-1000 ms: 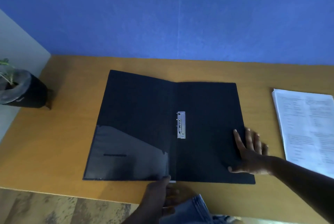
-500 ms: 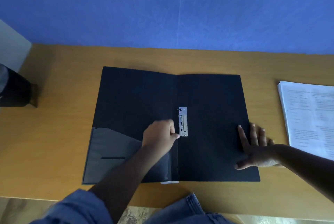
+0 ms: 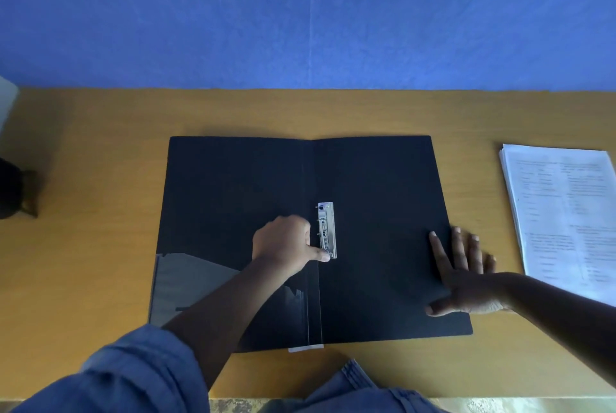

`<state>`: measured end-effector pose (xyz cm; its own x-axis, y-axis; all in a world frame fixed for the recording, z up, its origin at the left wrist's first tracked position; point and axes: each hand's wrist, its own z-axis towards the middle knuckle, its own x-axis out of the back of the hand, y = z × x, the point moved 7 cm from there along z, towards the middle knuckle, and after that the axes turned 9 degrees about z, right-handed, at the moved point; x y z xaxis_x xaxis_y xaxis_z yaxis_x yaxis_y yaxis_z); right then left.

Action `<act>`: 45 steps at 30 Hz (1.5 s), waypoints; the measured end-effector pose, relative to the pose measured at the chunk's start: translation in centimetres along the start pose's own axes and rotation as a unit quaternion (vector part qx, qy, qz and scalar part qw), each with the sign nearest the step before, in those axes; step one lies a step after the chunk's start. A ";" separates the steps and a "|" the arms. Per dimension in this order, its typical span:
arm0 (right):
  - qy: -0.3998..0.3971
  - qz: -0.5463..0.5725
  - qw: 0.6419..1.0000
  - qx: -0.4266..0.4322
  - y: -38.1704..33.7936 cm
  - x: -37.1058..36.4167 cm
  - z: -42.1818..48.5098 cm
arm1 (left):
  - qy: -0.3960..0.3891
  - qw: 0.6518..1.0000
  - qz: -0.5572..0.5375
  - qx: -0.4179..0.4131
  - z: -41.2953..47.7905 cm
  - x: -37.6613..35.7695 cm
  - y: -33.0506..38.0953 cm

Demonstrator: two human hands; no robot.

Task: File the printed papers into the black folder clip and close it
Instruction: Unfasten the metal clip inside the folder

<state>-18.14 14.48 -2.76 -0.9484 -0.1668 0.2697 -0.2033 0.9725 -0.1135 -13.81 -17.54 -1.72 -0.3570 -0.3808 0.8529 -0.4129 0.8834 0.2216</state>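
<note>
Head view showed the matte black folder [image 3: 376, 212] lying open on the wooden desk [image 3: 100, 179]. Left hand [image 3: 283, 242], loosely curled, thumbed the metal clip [image 3: 326, 229], probably to lift it; right hand [image 3: 466, 272] pressed flat, steadying the cover. Printed papers [image 3: 563, 212] lay stacked just beyond the right hand.

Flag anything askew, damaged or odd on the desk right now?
Nothing stands out. The black folder lies open and flat, left hand at its metal clip, right hand pressing its right edge. The printed papers sit stacked to the right.
</note>
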 end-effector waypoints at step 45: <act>0.213 0.118 0.955 0.167 1.4 0.5 -0.5 | 0.154 0.911 -0.380 0.041 -6.9 -1.9 11.7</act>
<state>-18.78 15.86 -2.29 -0.8067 0.2020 0.5553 -0.1290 0.8569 -0.4991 -12.16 -4.59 2.55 0.3059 -0.7677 0.5631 -0.5088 0.3680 0.7782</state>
